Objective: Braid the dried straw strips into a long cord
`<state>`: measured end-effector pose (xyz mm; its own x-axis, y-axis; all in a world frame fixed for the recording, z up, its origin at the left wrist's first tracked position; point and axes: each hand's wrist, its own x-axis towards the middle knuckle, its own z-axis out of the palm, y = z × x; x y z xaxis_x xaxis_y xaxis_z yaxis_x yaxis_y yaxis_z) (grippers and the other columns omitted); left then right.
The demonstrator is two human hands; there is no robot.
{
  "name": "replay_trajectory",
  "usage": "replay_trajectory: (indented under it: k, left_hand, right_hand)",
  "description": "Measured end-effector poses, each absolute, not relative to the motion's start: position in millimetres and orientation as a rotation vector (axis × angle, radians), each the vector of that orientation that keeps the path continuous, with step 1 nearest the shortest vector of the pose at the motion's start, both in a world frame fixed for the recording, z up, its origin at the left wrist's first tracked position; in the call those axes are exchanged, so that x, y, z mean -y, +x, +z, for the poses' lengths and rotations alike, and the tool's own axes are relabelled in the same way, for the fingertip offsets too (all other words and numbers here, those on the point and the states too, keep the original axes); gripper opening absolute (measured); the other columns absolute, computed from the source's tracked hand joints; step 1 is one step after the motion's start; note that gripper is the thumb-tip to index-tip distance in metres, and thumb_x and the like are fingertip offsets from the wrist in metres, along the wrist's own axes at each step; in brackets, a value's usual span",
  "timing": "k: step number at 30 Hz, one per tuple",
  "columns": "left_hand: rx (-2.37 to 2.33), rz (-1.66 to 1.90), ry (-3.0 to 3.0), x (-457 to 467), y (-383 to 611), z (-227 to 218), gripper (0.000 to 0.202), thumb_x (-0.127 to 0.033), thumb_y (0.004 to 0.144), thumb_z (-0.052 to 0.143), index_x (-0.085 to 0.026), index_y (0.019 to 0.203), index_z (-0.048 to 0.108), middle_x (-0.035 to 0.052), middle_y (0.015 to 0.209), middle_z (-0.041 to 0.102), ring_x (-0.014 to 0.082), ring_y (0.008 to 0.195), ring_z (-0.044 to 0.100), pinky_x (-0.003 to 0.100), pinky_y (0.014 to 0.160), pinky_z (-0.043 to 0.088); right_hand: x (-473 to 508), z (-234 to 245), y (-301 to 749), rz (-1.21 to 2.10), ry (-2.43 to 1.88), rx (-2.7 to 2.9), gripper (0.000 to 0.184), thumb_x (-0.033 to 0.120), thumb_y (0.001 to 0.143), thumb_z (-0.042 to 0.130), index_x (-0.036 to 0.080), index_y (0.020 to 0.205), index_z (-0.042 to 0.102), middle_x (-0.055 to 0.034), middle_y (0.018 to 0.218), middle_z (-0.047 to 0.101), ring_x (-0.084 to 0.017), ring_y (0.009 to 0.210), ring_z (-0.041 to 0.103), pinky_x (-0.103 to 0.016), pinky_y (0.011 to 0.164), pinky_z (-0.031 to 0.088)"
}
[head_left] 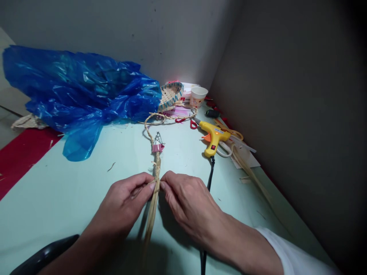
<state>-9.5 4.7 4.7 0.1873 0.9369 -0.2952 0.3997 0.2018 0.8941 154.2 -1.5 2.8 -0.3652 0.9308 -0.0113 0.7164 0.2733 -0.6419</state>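
Note:
A braided straw cord point(155, 168) runs down the middle of the pale green table point(71, 191) from a loop near the back towards me. A pink binder clip point(158, 145) is clamped on it above my hands. My left hand point(123, 206) and my right hand point(189, 202) meet on the cord, each pinching loose straw strands point(150, 221) between thumb and fingertips. The unbraided strands trail down between my wrists.
A large blue plastic bag point(77, 91) lies at the back left. A yellow glue gun point(213, 136) with a black cable point(210, 175) sits at the right, near red scissors point(186, 121), a woven basket point(170, 95), a paper cup point(198, 96) and straw strips point(252, 172). Grey walls close the corner.

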Motion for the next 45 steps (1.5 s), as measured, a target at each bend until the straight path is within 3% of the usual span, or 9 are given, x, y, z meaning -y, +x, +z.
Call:
replay_trajectory:
  k: [4, 8, 14, 20, 25, 29, 33, 40, 45]
  left_hand:
    - [-1.360, 0.585, 1.472, -6, -14, -2, 0.025, -0.036, 0.079, 0.057, -0.020, 0.094, 0.067, 0.0005, 0.076, 0.066, 0.0179, 0.075, 0.061, 0.025, 0.066, 0.049]
    - [-1.334, 0.632, 1.715, -9, -16, -5, 0.024, -0.036, 0.083, 0.051, -0.021, 0.086, 0.069, 0.0025, 0.083, 0.069, 0.0185, 0.081, 0.062, 0.025, 0.072, 0.048]
    - [-1.391, 0.652, 1.685, -5, -12, 4, 0.030, -0.039, 0.086, 0.045, -0.021, 0.076, 0.067, -0.0009, 0.063, 0.061, 0.0150, 0.060, 0.052, 0.026, 0.059, 0.040]
    - [-1.438, 0.537, 1.570, -8, -13, 5, 0.036, -0.047, 0.086, 0.044, -0.020, 0.071, 0.062, -0.0020, 0.063, 0.054, 0.0152, 0.063, 0.046, 0.026, 0.062, 0.036]
    - [-1.357, 0.526, 1.443, -10, -14, 5, 0.036, -0.047, 0.087, 0.046, -0.019, 0.068, 0.058, -0.0015, 0.068, 0.056, 0.0158, 0.069, 0.048, 0.025, 0.066, 0.038]
    - [-1.274, 0.531, 1.440, -9, -14, 10, 0.037, -0.049, 0.087, 0.046, -0.019, 0.067, 0.057, -0.0017, 0.067, 0.056, 0.0162, 0.070, 0.051, 0.025, 0.067, 0.041]
    - [-1.269, 0.465, 1.477, -9, -13, 10, 0.024, -0.042, 0.084, 0.053, -0.019, 0.081, 0.061, 0.0002, 0.077, 0.063, 0.0177, 0.077, 0.055, 0.026, 0.072, 0.043]
    - [-1.305, 0.557, 1.399, -4, -9, 5, 0.021, -0.035, 0.086, 0.050, -0.019, 0.079, 0.062, -0.0008, 0.071, 0.061, 0.0155, 0.071, 0.056, 0.024, 0.066, 0.043]
    - [-1.407, 0.616, 1.486, -1, -7, 7, 0.023, -0.034, 0.084, 0.051, -0.018, 0.072, 0.063, -0.0029, 0.063, 0.057, 0.0135, 0.064, 0.051, 0.023, 0.061, 0.040]
  right_hand:
    - [1, 2, 156, 0.926, -1.512, 2.124, 0.026, 0.029, 0.097, 0.032, 0.020, 0.075, 0.041, 0.0025, 0.063, 0.046, -0.010, 0.055, 0.035, -0.026, 0.057, 0.025]
    - [0, 2, 157, 0.992, -1.507, 2.078, 0.028, 0.032, 0.098, 0.030, 0.020, 0.076, 0.042, 0.0030, 0.063, 0.045, -0.010, 0.057, 0.036, -0.026, 0.057, 0.025]
    - [0, 2, 157, 0.986, -1.441, 2.084, 0.023, 0.030, 0.097, 0.036, 0.020, 0.079, 0.048, 0.0038, 0.065, 0.048, -0.009, 0.056, 0.034, -0.024, 0.057, 0.025]
    - [-2, 4, 155, 0.937, -1.474, 2.050, 0.022, 0.020, 0.089, 0.044, 0.019, 0.070, 0.054, 0.0057, 0.057, 0.042, -0.008, 0.052, 0.029, -0.023, 0.054, 0.024]
    - [-2, 2, 154, 0.932, -1.428, 2.038, 0.025, 0.016, 0.087, 0.043, 0.021, 0.071, 0.062, 0.0054, 0.058, 0.053, -0.008, 0.052, 0.038, -0.022, 0.056, 0.028]
    - [-1, 0, 154, 0.658, -1.350, 2.158, 0.020, 0.014, 0.083, 0.045, 0.018, 0.068, 0.058, 0.0025, 0.061, 0.059, -0.010, 0.055, 0.043, -0.026, 0.063, 0.030]
    - [0, -1, 156, 0.412, -1.337, 2.266, 0.016, 0.016, 0.081, 0.047, 0.017, 0.067, 0.056, -0.0003, 0.058, 0.056, -0.012, 0.055, 0.043, -0.030, 0.063, 0.027]
    - [-1, -1, 157, 0.818, -1.353, 2.064, 0.023, 0.017, 0.090, 0.045, 0.018, 0.070, 0.057, 0.0028, 0.059, 0.055, -0.008, 0.051, 0.042, -0.022, 0.055, 0.028]
    - [-2, 5, 156, 1.008, -1.212, 2.013, 0.021, 0.017, 0.095, 0.043, 0.019, 0.079, 0.056, 0.0043, 0.068, 0.055, -0.008, 0.061, 0.047, -0.019, 0.060, 0.032]
